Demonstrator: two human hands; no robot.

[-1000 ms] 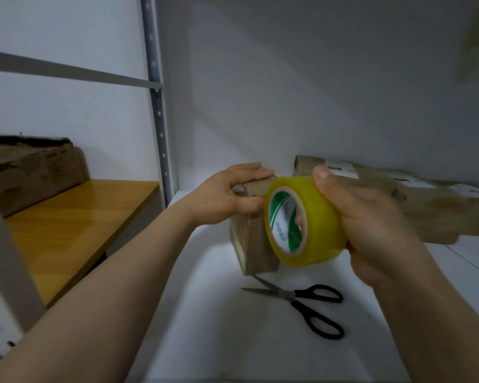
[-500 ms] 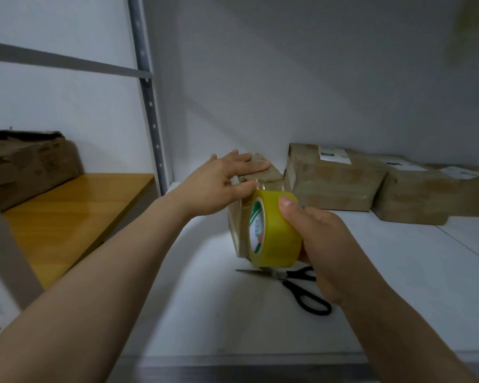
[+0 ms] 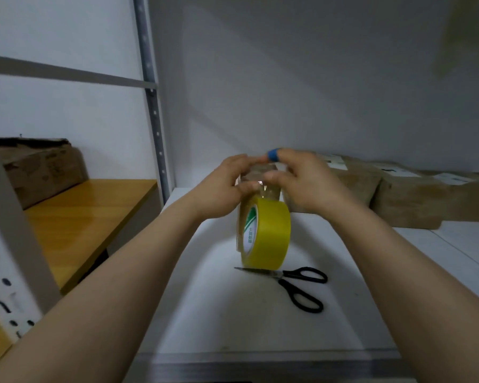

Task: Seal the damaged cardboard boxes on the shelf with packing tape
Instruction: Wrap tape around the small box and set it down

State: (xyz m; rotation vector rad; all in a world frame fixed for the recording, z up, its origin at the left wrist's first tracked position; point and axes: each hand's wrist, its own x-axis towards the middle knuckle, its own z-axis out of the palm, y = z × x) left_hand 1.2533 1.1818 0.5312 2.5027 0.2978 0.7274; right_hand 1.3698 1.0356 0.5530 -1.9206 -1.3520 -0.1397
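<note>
— Grey wall behind, a steel upright (image 3: 152,120) at eleven o'clock, a wooden shelf (image 3: 94,211) at nine carrying a worn carton (image 3: 39,167). What's on the white shelf (image 3: 205,313) itself?

— From the left: the left hand (image 3: 221,186) clasps the small box (image 3: 260,175) at the centre, thumb on the near edge, fingers curled over the top. I'd judge it steadies the box against sliding.

— And the tape?

— The tape roll (image 3: 266,230) is yellow with a green-and-white core label. It sits on edge against the box's front, at six o'clock from the hands. A clear, shiny strip runs from it up over the box's edge, so neither hand carries it.

— The other hand?

— The right hand (image 3: 302,183), at three o'clock of the box, lays thumb and forefinger on the top, seemingly rubbing the strip down. Whether they nip it, I can't tell. A blue fingertip cover (image 3: 273,155) is on the forefinger.

— The box's condition?

— Brown, creased, mostly hidden.

— Further right?

— Scissors (image 3: 296,283) lie at five o'clock from the roll, blades closed, handy for the cut. Labelled brown boxes (image 3: 415,200) line the wall at three, probably awaiting tape.
</note>
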